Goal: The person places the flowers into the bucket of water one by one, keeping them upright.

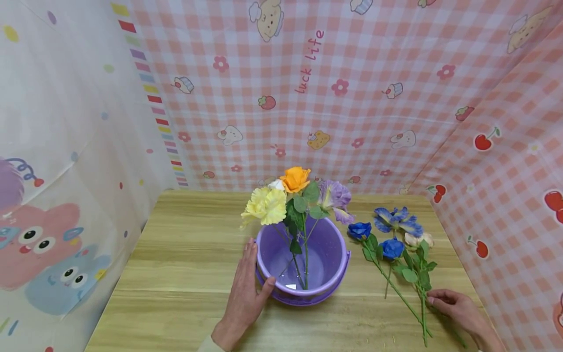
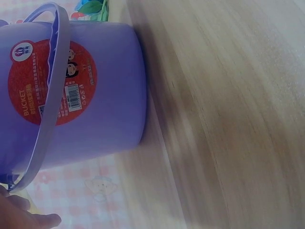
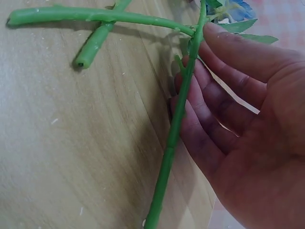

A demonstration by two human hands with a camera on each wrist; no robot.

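Note:
A purple bucket [image 1: 331,252] stands on the table, holding a yellow flower [image 1: 266,205], an orange rose [image 1: 295,179] and a light purple flower [image 1: 335,195], among others. My left hand [image 1: 246,291] rests against the bucket's left side, fingers straight and thumb at the rim. At the right, my right hand [image 1: 459,310] pinches a green flower stem [image 3: 177,119] between thumb and fingers, close over the table. The blossom on that stem cannot be told. Near it lie two blue roses [image 1: 393,248], a blue-violet flower [image 1: 398,221] and a cream flower [image 1: 419,239].
The wooden table [image 1: 176,274] reaches back to a pink checked cloth [image 1: 334,117]. Patterned cloth also hangs at both sides. The bucket's handle [image 2: 58,81] hangs down along its outside, over a red label [image 2: 26,90]. Two cut stem ends [image 3: 88,50] cross beside my right hand.

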